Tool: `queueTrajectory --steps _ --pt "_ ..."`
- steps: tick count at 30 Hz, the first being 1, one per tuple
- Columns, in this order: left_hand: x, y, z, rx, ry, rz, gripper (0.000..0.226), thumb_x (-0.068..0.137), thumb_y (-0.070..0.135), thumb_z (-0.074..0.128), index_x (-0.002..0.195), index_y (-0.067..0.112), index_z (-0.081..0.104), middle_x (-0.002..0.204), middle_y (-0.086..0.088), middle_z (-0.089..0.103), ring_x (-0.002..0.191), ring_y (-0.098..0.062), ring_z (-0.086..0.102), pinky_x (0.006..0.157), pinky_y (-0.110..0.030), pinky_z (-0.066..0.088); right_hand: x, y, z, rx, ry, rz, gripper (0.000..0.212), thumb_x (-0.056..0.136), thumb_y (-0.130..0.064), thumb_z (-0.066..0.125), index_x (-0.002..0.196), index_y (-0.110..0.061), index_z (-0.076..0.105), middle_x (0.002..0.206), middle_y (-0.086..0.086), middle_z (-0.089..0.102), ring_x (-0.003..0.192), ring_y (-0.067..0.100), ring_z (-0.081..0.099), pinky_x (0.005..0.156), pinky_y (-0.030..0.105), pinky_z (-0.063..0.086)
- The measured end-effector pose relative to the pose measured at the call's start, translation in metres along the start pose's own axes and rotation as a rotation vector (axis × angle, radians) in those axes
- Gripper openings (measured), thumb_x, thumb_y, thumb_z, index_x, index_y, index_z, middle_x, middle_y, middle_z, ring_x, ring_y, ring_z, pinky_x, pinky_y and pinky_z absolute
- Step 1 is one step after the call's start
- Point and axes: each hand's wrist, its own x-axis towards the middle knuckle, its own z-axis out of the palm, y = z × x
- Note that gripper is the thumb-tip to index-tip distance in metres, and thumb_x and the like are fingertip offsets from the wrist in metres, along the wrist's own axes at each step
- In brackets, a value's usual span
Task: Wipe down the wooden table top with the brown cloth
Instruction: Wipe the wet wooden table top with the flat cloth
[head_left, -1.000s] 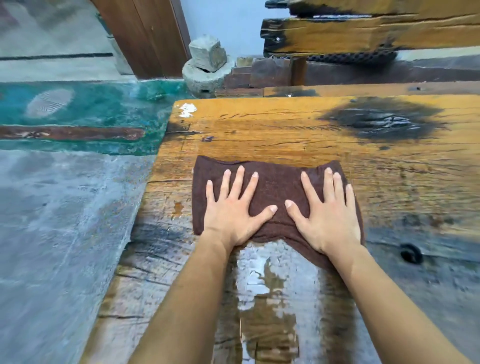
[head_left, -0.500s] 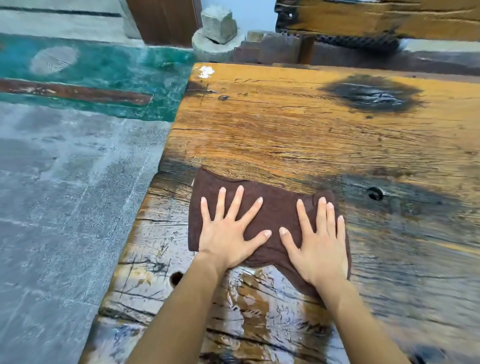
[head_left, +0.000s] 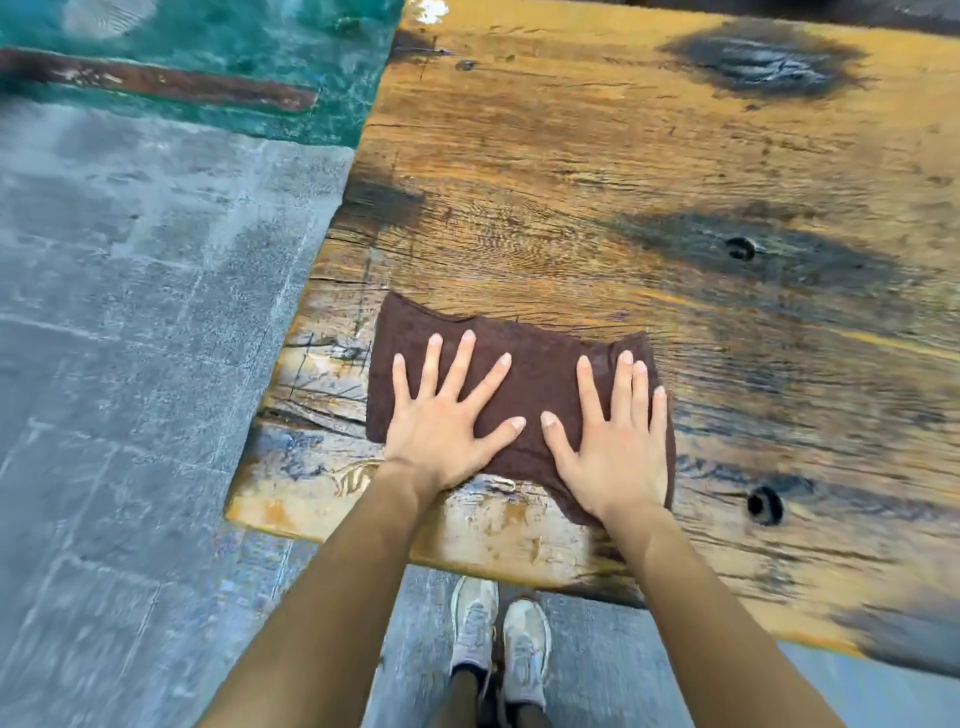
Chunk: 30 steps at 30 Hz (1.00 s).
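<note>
Item: brown cloth (head_left: 524, 379), on wooden table top (head_left: 623, 182), toward the 7 o'clock corner.

Change: cloth and both hands have come back toward the near edge since half a second ago. That edge and a pair of pale shoes (head_left: 498, 644) at 6 o'clock are now in view; the stone block at 12 o'clock has left the picture.

Hands: left hand (head_left: 441, 436) pressed flat, fingers spread wide. Right hand (head_left: 618, 457) flat, fingers straight and closer together, thumb out.

Obscured: the cloth's near border lies under the palms. Table cut off at 12 and 3 o'clock. Outer margins blurred.

Orientation: cloth spread flat, long axis roughly 9 to 3 o'clock, slightly lower at 3.
</note>
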Motion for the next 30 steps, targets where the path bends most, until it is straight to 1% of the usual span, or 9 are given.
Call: queueTrajectory --steps 7,12,16,17,20,22,24,26,30 --pt "-0.041 0.005 0.006 0.005 -0.029 0.013 0.078 0.09 0.089 0.011 0.157 0.058 -0.015 0.171 0.006 -0.027 0.157 -0.034 -0.025 0.122 -0.067 -0.011 -0.051 -0.002 0.002 -0.002 0.0 -0.024 0.083 0.1 -0.068 0.027 0.167 -0.019 0.022 0.172 0.026 0.011 0.16 0.041 0.01 0.128 0.059 0.011" --pt "-0.082 0.011 0.012 0.04 -0.082 -0.032 0.081 0.083 0.09 -0.005 0.155 0.056 -0.02 0.17 0.004 -0.029 0.157 -0.037 -0.025 0.122 -0.066 -0.013 -0.075 -0.003 0.003 0.023 -0.002 -0.051 0.082 0.099 -0.068 0.03 0.166 -0.019 0.025 0.171 0.026 0.011 0.16 0.041 0.011 0.128 0.059 0.012" --pt "-0.113 0.018 0.024 -0.003 -0.08 -0.088 0.082 0.09 0.09 0.006 0.161 0.051 -0.008 0.174 -0.001 -0.014 0.158 -0.041 -0.015 0.123 -0.069 -0.002 -0.095 -0.004 0.005 0.031 -0.022 -0.062 0.082 0.099 -0.068 0.031 0.166 -0.02 0.026 0.172 0.026 0.011 0.16 0.04 0.01 0.128 0.059 0.012" --pt "-0.12 0.02 0.027 -0.004 -0.084 -0.093 0.083 0.091 0.089 0.008 0.162 0.05 -0.007 0.174 -0.002 -0.013 0.158 -0.042 -0.015 0.123 -0.07 0.0 -0.1 -0.004 0.004 0.027 -0.03 -0.065 0.083 0.099 -0.069 0.031 0.166 -0.021 0.025 0.172 0.025 0.01 0.161 0.039 0.009 0.128 0.059 0.012" --pt "-0.127 0.021 0.029 -0.029 -0.108 -0.109 0.083 0.09 0.091 0.008 0.159 0.052 -0.016 0.172 0.0 -0.023 0.155 -0.041 -0.025 0.122 -0.07 -0.003 -0.101 -0.004 0.003 0.02 -0.048 -0.064 0.083 0.098 -0.07 0.03 0.166 -0.022 0.025 0.172 0.024 0.009 0.161 0.038 0.007 0.128 0.059 0.013" --pt "-0.124 0.022 0.026 -0.046 -0.103 -0.132 0.084 0.088 0.093 0.011 0.158 0.055 -0.015 0.172 0.001 -0.022 0.156 -0.041 -0.024 0.123 -0.07 -0.003 -0.098 -0.005 0.003 0.03 -0.047 -0.056 0.083 0.098 -0.07 0.031 0.166 -0.023 0.025 0.172 0.024 0.009 0.161 0.039 0.007 0.128 0.059 0.014" --pt "-0.119 0.025 0.02 -0.071 -0.108 -0.182 0.082 0.086 0.095 0.011 0.155 0.06 -0.018 0.171 0.004 -0.025 0.155 -0.039 -0.026 0.123 -0.067 -0.007 -0.096 -0.007 0.003 0.04 -0.045 -0.04 0.082 0.098 -0.07 0.031 0.166 -0.024 0.024 0.173 0.023 0.008 0.161 0.038 0.008 0.128 0.059 0.014" --pt "-0.11 0.03 0.014 -0.108 -0.128 -0.248 0.075 0.087 0.091 0.003 0.151 0.063 -0.024 0.169 0.007 -0.031 0.155 -0.038 -0.03 0.124 -0.065 -0.011 -0.093 -0.009 0.004 0.045 -0.053 -0.022 0.082 0.098 -0.07 0.031 0.166 -0.026 0.022 0.173 0.021 0.007 0.161 0.037 0.007 0.128 0.059 0.014" --pt "-0.086 0.036 0.009 -0.1 -0.16 -0.334 0.067 0.09 0.082 -0.002 0.149 0.062 -0.028 0.169 0.003 -0.033 0.155 -0.043 -0.026 0.121 -0.071 -0.007 -0.088 -0.01 0.005 0.036 -0.076 0.009 0.081 0.099 -0.071 0.031 0.167 -0.03 0.018 0.174 0.02 0.005 0.162 0.036 0.003 0.128 0.059 0.011"
